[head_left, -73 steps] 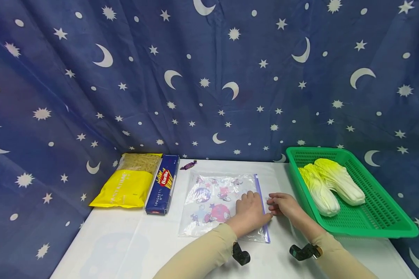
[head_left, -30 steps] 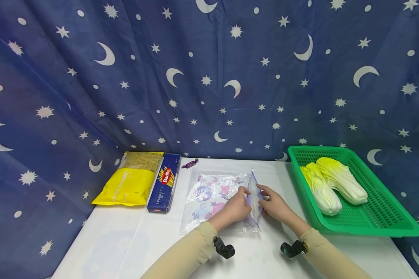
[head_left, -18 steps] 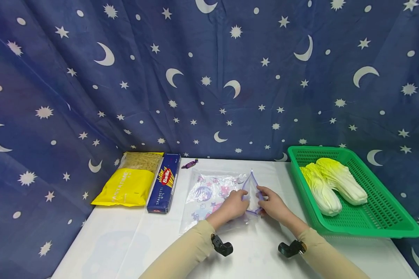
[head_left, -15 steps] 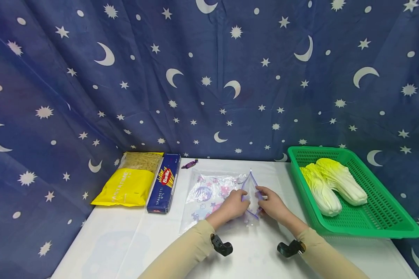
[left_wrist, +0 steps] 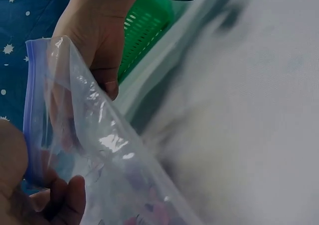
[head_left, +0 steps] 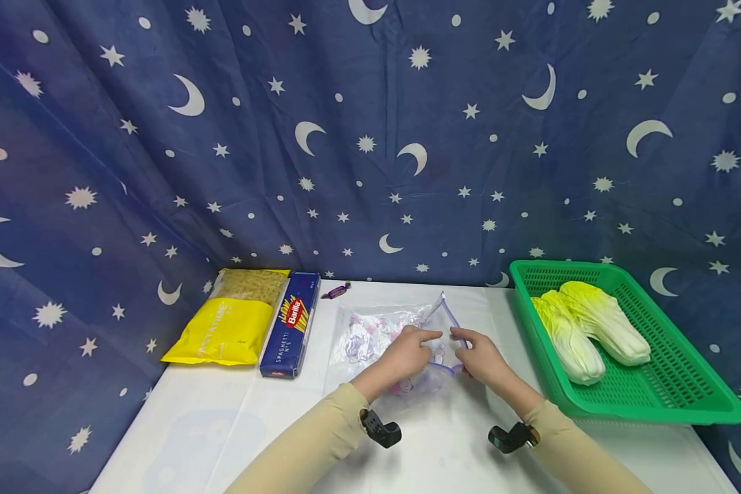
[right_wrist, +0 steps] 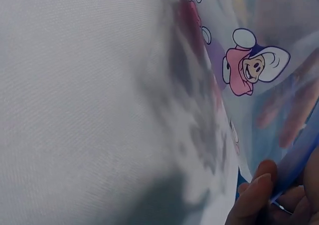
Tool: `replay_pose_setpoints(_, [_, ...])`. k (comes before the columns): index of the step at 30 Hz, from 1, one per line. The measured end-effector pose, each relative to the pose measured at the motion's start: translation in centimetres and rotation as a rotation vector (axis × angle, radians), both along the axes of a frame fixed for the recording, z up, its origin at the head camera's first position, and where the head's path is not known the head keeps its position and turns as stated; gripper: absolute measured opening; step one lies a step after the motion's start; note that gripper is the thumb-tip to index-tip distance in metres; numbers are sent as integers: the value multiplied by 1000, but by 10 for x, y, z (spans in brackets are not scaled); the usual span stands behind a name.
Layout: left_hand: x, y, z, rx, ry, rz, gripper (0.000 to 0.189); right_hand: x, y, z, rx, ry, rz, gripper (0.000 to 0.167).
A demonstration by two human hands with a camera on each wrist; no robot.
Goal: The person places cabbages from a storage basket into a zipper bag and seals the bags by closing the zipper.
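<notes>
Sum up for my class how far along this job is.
Done: the plastic bag gapes at its purple zip. In hand: the left hand and right hand hold it open. Remaining, probably: filling it; the two cabbages lie outside it, in the green basket.

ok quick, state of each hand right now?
Left hand: closed, holding the clear bag by its purple edge.
Right hand: closed, holding the other side of the same bag's mouth.

Bag [head_left: 359, 348] between box [head_left: 290, 326] and basket [head_left: 648, 413]
</notes>
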State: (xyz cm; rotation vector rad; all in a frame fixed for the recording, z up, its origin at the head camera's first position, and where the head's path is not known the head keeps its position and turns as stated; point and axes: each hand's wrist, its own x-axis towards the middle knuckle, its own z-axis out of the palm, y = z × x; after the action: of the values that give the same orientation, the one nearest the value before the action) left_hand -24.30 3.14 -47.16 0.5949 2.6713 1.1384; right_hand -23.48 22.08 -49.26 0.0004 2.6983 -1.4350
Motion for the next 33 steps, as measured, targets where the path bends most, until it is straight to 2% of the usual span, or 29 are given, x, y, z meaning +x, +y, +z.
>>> replay_pose_setpoints(5, [2, -8, 10, -89, -2, -50, 51, 2, 0, 6, 18, 29, 17, 57])
replay_pose_setpoints(10, [3, -16, 17, -131, 20, -55, 58, 3, 1, 10, 40, 43, 10, 58])
replay_pose_setpoints(17, [7, -28, 27, -64, -50, -107, 64, 1, 1, 14, 8, 127, 17, 50])
replay_pose_setpoints(23, [10, -41, 34, -77, -22, -138, 67, 1, 1, 16, 153, 195, 75, 40])
replay_pose_setpoints(31, [8, -57, 42, -218, 73, -123, 50, 1, 3, 25, 271, 121, 133, 39])
replay_pose_setpoints(33, [6, -60, 44, -217, 62, -121, 47, 1, 3, 29, 294, 113, 151, 40])
